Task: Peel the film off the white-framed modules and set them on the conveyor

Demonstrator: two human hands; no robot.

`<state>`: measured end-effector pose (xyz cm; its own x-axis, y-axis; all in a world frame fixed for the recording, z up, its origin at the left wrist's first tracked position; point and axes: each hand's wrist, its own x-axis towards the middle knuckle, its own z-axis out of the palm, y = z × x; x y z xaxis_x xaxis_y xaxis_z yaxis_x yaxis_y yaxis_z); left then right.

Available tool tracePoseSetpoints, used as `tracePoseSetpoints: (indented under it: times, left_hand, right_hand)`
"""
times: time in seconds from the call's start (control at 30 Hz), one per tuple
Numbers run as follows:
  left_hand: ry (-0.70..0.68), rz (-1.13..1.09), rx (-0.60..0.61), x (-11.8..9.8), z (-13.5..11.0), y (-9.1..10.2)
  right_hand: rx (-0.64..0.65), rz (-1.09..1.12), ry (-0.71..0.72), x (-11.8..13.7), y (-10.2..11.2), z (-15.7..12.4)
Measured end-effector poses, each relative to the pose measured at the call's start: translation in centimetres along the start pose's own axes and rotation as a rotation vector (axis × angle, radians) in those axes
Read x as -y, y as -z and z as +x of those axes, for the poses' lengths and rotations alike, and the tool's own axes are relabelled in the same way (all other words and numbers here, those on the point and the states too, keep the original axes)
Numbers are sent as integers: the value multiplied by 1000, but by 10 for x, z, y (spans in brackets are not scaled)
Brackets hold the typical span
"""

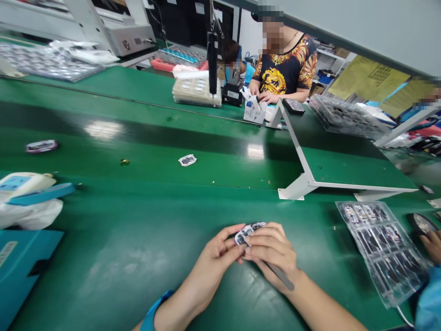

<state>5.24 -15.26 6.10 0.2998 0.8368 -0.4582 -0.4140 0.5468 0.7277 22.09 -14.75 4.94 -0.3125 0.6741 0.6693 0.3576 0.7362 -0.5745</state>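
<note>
Near the middle front of the bench, my left hand (218, 250) is closed around the edge of a small white-rimmed electronic part (243, 234) with dark insides. My right hand (274, 253) is closed too, its fingertips touching the same part. Grey tweezers (283, 278) lie under its palm, the rear end sticking out toward the wrist; their tips are hidden. A second small rimmed part (258, 225) shows just behind the first, at the right fingers; which hand bears it I cannot tell. A similar white-rimmed part (188, 160) lies farther off on the green bench.
A clear compartment tray (382, 248) of parts lies right, beside another person's hand (432, 246). A white-legged raised shelf (347, 170) stands behind it. A purple-rimmed part (42, 146), blue folder (24, 271) and blue-white device (25, 186) lie left. Another person (285, 64) works across the bench.
</note>
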Motion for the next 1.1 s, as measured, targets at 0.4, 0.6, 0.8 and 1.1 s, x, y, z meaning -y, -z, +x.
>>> tracePoseSetpoints:
  times: [0.4, 0.6, 0.8, 1.1]
  left_hand:
    - [-30, 160, -101, 3, 5, 5]
    - [-38, 218, -89, 1, 3, 5]
    - [54, 100, -86, 2, 4, 3]
    - [165, -87, -31, -2, 2, 3]
  right_hand:
    - [-188, 350, -433, 3, -4, 0]
    - [-138, 433, -681, 2, -2, 1]
    - [-175, 526, -821, -3, -1, -1]
    - [-198, 401, -521, 0, -7, -2]
